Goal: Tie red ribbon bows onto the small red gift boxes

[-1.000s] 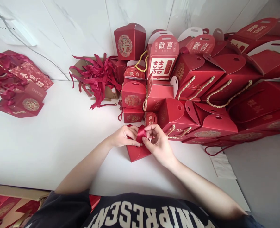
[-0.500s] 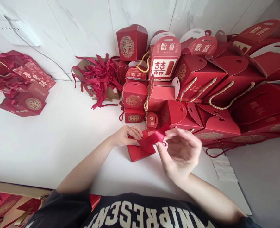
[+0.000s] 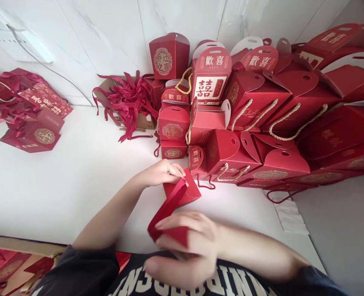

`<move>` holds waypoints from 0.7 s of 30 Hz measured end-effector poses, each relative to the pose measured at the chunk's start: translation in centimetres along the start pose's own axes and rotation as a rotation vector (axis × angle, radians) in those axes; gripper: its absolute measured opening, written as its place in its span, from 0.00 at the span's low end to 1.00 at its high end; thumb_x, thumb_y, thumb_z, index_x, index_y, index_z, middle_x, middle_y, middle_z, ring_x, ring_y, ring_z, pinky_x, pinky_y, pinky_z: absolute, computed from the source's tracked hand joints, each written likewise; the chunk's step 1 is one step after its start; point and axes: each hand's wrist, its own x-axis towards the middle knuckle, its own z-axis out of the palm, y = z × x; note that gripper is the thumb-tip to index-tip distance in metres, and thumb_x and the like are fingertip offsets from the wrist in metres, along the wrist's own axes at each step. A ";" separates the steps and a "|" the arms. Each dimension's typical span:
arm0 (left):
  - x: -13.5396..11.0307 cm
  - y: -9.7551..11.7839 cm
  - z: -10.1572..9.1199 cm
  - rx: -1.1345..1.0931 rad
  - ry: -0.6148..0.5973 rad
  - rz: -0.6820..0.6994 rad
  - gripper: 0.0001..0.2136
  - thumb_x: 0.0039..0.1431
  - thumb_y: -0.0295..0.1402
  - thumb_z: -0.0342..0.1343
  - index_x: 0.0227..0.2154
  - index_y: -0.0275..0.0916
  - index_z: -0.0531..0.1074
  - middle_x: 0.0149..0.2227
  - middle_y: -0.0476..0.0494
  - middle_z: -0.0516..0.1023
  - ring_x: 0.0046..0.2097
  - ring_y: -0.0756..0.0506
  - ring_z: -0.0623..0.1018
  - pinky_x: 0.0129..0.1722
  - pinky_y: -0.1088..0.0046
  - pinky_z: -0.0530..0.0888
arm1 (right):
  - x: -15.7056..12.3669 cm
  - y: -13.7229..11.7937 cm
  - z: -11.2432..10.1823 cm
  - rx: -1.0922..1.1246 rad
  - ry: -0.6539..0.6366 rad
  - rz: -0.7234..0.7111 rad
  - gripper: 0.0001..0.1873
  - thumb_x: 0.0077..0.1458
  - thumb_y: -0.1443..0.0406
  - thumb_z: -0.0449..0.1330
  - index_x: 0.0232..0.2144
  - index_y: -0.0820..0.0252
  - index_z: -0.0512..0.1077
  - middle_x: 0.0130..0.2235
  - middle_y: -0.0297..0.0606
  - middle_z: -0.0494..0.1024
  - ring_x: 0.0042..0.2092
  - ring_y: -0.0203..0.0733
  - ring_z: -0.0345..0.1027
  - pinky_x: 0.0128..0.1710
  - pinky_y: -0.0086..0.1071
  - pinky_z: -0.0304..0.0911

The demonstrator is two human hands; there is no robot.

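Note:
My left hand is closed, its fingertips pinching the end of a red ribbon at the top of a small red gift box. That box rests on the table with its top flaps folded down. From there the ribbon runs toward me and bends into my right hand, which is in front of my chest and smeared by motion. The ribbon passes between the fingers of this hand, and part of it shows over the palm side. My left fingers hide the far left of the box top.
Many red gift boxes, some with rope handles, are stacked at the right and back. A cardboard box overflows with loose red ribbons. Beribboned boxes stand at far left. A carton of red packaging is at lower left.
My right hand has swung from beside the box down and toward my chest, drawing the ribbon out into a long band. My left hand stays at the box.

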 end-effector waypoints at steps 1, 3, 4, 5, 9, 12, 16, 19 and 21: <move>0.0 0.1 0.0 0.001 0.000 -0.004 0.08 0.57 0.31 0.59 0.30 0.36 0.84 0.33 0.40 0.80 0.45 0.44 0.75 0.42 0.72 0.72 | 0.1 0.1 0.8 -0.002 -0.003 -0.061 0.12 0.56 0.64 0.62 0.42 0.41 0.75 0.34 0.30 0.76 0.43 0.39 0.74 0.34 0.30 0.72; 0.0 0.1 0.1 0.011 -0.007 0.007 0.08 0.56 0.29 0.58 0.31 0.37 0.84 0.33 0.40 0.81 0.46 0.44 0.75 0.42 0.72 0.72 | 0.4 0.7 2.6 -0.034 -0.038 -0.124 0.11 0.59 0.66 0.60 0.43 0.47 0.76 0.35 0.30 0.76 0.39 0.34 0.73 0.28 0.26 0.69; 0.0 0.1 0.1 0.024 -0.008 0.019 0.08 0.56 0.28 0.58 0.31 0.37 0.84 0.33 0.40 0.81 0.46 0.44 0.75 0.43 0.72 0.73 | 0.4 1.0 3.4 -0.056 -0.056 -0.132 0.10 0.60 0.67 0.59 0.44 0.51 0.76 0.35 0.31 0.76 0.36 0.33 0.72 0.26 0.25 0.67; 0.0 0.1 0.2 0.041 -0.003 0.026 0.08 0.56 0.28 0.58 0.31 0.37 0.84 0.33 0.41 0.82 0.46 0.44 0.75 0.44 0.72 0.73 | 0.4 1.2 4.2 -0.075 -0.066 -0.138 0.10 0.61 0.68 0.58 0.43 0.53 0.76 0.35 0.31 0.76 0.34 0.32 0.71 0.24 0.25 0.65; -0.2 0.4 0.6 0.125 0.040 0.009 0.07 0.52 0.26 0.61 0.31 0.39 0.84 0.34 0.42 0.83 0.46 0.44 0.76 0.46 0.71 0.73 | 0.1 1.6 5.9 -0.131 -0.165 -0.101 0.10 0.62 0.71 0.55 0.39 0.57 0.76 0.35 0.31 0.77 0.32 0.33 0.69 0.18 0.26 0.59; -0.2 0.5 0.7 0.174 0.041 0.013 0.10 0.49 0.23 0.61 0.31 0.39 0.84 0.34 0.43 0.84 0.46 0.44 0.76 0.47 0.71 0.74 | 0.9 1.5 4.1 -0.046 -0.312 -0.061 0.13 0.64 0.70 0.52 0.46 0.56 0.74 0.42 0.33 0.78 0.38 0.34 0.71 0.24 0.26 0.64; -0.2 0.2 0.6 0.165 0.012 0.055 0.10 0.49 0.20 0.59 0.28 0.38 0.83 0.33 0.45 0.84 0.45 0.43 0.77 0.45 0.72 0.74 | 3.2 2.1 -2.9 0.060 -0.062 0.006 0.11 0.63 0.69 0.55 0.45 0.65 0.74 0.40 0.41 0.79 0.46 0.40 0.73 0.47 0.30 0.71; -0.1 -0.3 0.5 0.134 0.032 0.058 0.06 0.48 0.21 0.62 0.25 0.36 0.82 0.32 0.45 0.83 0.44 0.43 0.78 0.44 0.73 0.74 | 4.5 2.9 -8.1 -0.283 0.295 0.245 0.14 0.59 0.75 0.57 0.46 0.61 0.74 0.38 0.40 0.79 0.44 0.43 0.73 0.47 0.36 0.70; 0.0 -0.5 0.5 0.128 0.040 0.052 0.03 0.48 0.25 0.65 0.25 0.37 0.82 0.33 0.44 0.82 0.44 0.43 0.78 0.45 0.72 0.74 | 4.6 3.2 -10.4 -0.514 0.330 0.434 0.16 0.57 0.75 0.60 0.46 0.58 0.75 0.42 0.42 0.78 0.46 0.47 0.72 0.49 0.41 0.68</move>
